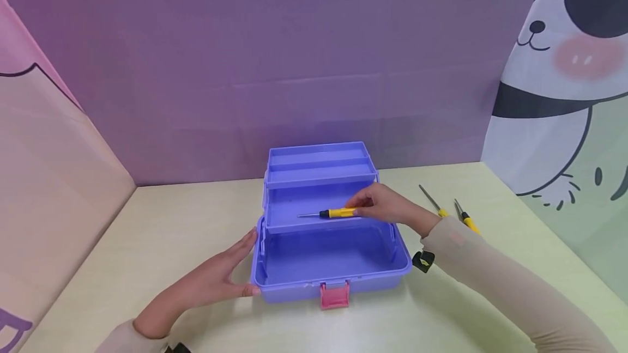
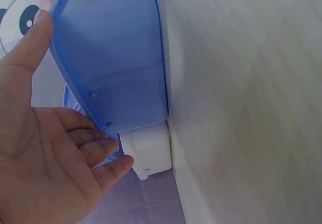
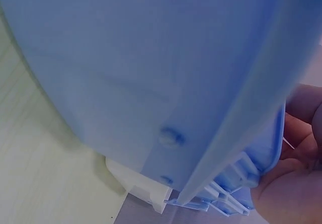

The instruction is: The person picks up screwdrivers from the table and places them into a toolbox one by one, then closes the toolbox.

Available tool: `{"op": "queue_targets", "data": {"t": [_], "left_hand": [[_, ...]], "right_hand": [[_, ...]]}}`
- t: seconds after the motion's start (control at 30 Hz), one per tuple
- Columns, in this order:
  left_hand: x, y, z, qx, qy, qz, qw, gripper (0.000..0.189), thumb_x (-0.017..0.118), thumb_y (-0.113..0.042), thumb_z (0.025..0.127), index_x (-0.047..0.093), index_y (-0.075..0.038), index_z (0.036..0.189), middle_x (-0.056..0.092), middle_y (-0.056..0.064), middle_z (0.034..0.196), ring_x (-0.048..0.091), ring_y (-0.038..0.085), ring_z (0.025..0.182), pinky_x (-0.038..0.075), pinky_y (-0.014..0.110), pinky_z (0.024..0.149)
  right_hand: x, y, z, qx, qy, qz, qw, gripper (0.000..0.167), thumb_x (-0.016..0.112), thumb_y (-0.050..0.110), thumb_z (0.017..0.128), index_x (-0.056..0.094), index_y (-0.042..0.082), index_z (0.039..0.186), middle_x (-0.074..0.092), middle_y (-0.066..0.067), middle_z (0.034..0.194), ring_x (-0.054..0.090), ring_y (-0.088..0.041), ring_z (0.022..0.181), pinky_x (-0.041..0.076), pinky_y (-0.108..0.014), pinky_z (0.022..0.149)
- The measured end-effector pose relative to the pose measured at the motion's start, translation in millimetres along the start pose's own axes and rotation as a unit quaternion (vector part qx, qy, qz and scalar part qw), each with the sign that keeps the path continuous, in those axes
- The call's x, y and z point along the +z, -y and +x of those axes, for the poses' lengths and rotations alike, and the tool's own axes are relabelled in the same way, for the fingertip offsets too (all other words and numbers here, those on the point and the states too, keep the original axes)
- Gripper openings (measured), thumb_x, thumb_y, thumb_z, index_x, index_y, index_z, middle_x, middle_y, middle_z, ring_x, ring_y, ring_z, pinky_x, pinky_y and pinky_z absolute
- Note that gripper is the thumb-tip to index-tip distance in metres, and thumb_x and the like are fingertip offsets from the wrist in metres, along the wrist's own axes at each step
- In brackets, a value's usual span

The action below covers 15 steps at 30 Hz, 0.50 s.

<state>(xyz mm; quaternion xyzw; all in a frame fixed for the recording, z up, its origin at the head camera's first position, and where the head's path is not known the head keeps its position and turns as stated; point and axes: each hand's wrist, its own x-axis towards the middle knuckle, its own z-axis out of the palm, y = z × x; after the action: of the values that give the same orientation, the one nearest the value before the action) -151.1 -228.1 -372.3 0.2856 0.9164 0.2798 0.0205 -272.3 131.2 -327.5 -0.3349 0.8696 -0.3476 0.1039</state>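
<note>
A purple toolbox (image 1: pixel 333 288) stands unfolded on the table, with its lower tray (image 1: pixel 294 200) and upper tray (image 1: pixel 321 173) raised in steps behind the main compartment. My right hand (image 1: pixel 378 204) pinches the yellow handle of a screwdriver (image 1: pixel 338 213), held level over the lower tray's front edge, its thin metal shaft pointing left. In the right wrist view the toolbox wall hides the screwdriver. With fingers spread and mostly straight, my left hand (image 1: pixel 216 275) touches the toolbox's left side, thumb at the front corner. The left wrist view shows its thumb and fingertips against the rim.
Right of the toolbox lie a yellow-handled tool with a long dark shaft (image 1: pixel 429 197) and yellow-handled pliers (image 1: pixel 466 218), both partly covered by my right forearm. A pink latch (image 1: pixel 334 295) hangs at the toolbox's front. Purple and printed cloth walls surround the table (image 1: pixel 196 217).
</note>
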Motion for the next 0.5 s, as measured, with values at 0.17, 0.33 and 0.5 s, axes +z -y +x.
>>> {"op": "queue_targets", "data": {"t": [0.17,0.33,0.5], "left_hand": [[-0.8,-2.2,-0.5,-0.008,0.003,-0.002,1.0000,0.103,0.071,-0.050,0.078,0.018,0.003,0.148,0.015,0.018,0.155,0.022,0.033,0.139,0.030,0.053,0.106],[-1.6,-6.5,-1.1,-0.005,-0.002,-0.002,1.0000,0.102,0.071,-0.049,0.078,0.018,0.003,0.148,0.016,0.018,0.155,0.023,0.034,0.139,0.030,0.053,0.105],[-1.9,-10.1,-2.7,-0.008,-0.001,0.002,1.0000,0.102,0.070,-0.050,0.078,0.018,0.004,0.148,0.015,0.017,0.155,0.023,0.034,0.139,0.029,0.053,0.105]], "right_hand": [[-1.9,2.2,-0.1,0.013,0.007,0.000,0.9999,0.021,0.064,0.002,0.087,0.070,0.000,0.107,0.070,-0.010,0.100,0.065,-0.017,0.086,0.056,-0.029,0.079],[-4.8,5.0,-0.7,0.031,0.015,-0.005,0.9994,0.021,0.065,0.003,0.087,0.070,0.002,0.107,0.070,-0.008,0.099,0.065,-0.017,0.087,0.056,-0.031,0.080],[-5.6,5.8,-3.4,0.032,0.018,0.006,0.9993,0.020,0.065,0.003,0.087,0.070,0.002,0.106,0.070,-0.007,0.098,0.065,-0.017,0.087,0.055,-0.031,0.080]]}}
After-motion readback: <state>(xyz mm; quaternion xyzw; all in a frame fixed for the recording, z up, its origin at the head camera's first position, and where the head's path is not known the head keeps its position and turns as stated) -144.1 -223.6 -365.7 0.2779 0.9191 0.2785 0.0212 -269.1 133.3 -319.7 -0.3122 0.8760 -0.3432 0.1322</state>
